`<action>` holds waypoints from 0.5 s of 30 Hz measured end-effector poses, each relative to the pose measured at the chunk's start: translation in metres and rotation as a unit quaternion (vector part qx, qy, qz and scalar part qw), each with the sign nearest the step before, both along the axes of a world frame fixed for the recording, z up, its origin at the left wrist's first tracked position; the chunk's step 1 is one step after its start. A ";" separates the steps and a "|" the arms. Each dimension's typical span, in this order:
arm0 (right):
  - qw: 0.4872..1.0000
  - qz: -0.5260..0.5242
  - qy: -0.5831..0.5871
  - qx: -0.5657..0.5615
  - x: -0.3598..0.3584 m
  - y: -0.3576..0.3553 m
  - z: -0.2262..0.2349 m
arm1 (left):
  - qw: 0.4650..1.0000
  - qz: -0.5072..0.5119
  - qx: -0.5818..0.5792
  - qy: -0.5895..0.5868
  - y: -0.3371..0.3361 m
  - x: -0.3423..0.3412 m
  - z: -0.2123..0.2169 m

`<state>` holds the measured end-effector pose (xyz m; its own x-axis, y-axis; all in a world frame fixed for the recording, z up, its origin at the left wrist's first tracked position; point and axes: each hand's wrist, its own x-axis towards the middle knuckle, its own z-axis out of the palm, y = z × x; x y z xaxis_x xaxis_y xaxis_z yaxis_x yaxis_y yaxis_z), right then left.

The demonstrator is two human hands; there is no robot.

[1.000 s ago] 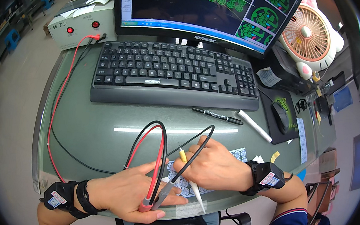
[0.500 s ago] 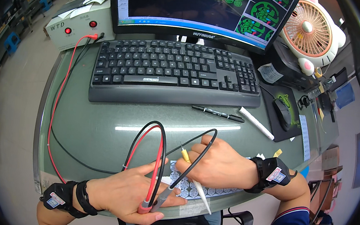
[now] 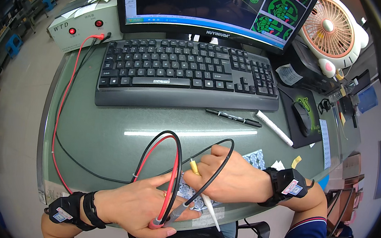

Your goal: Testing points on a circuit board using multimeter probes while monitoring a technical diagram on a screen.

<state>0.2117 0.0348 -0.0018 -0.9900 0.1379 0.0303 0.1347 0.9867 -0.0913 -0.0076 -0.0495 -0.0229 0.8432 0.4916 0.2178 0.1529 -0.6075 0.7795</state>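
Observation:
Near the front edge of the desk, my left hand (image 3: 134, 201) holds a pair of test probes, one with a red handle (image 3: 157, 222) and one with a grey handle (image 3: 176, 212). Its fingers stretch over a sheet of small round circuit boards (image 3: 254, 159), which both hands partly cover. My right hand (image 3: 230, 177) is closed around a slim pen-like tool (image 3: 211, 212) with a white tapered end and a yellow end. The tool's exact kind is unclear. Red and black leads loop up from the probes between my hands.
Beyond my hands lie a black marker (image 3: 233, 117), a white stick (image 3: 274, 128) and a black keyboard (image 3: 188, 75). A monitor (image 3: 199, 31) stands behind. At left is a grey box with red lights (image 3: 83, 27); at right, a mouse (image 3: 301, 118), a fan (image 3: 330, 29) and another board strip (image 3: 324, 143).
The board sheet has shifted or turned under my hands: a patterned part now shows beyond my right wrist, and less shows below that hand. Both hands keep their grips.

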 end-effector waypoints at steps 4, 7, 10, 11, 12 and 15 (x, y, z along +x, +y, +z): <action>0.999 -0.014 -0.031 -0.018 0.003 -0.001 0.004 | 1.000 -0.001 -0.002 -0.017 0.000 -0.001 -0.003; 1.000 -0.017 -0.012 -0.014 -0.001 -0.003 0.000 | 1.000 -0.015 -0.027 0.001 -0.002 -0.002 -0.004; 0.999 0.007 0.043 0.020 0.001 -0.002 -0.008 | 1.000 -0.004 -0.023 0.003 -0.001 -0.002 -0.004; 0.999 0.003 0.034 0.005 0.005 0.002 -0.005 | 1.000 -0.006 -0.018 0.007 0.000 -0.002 -0.005; 1.000 0.003 0.027 -0.013 0.009 0.004 -0.003 | 1.000 -0.005 -0.017 0.013 -0.001 -0.001 -0.005; 0.999 0.016 0.034 0.001 0.004 0.003 -0.011 | 1.000 0.003 -0.013 0.008 0.001 0.000 -0.002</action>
<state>0.2155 0.0381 -0.0127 -0.9896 0.1057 0.0979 0.0962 0.9906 -0.0968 -0.0079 -0.0489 -0.0248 0.8433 0.5022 0.1916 0.1688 -0.5859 0.7926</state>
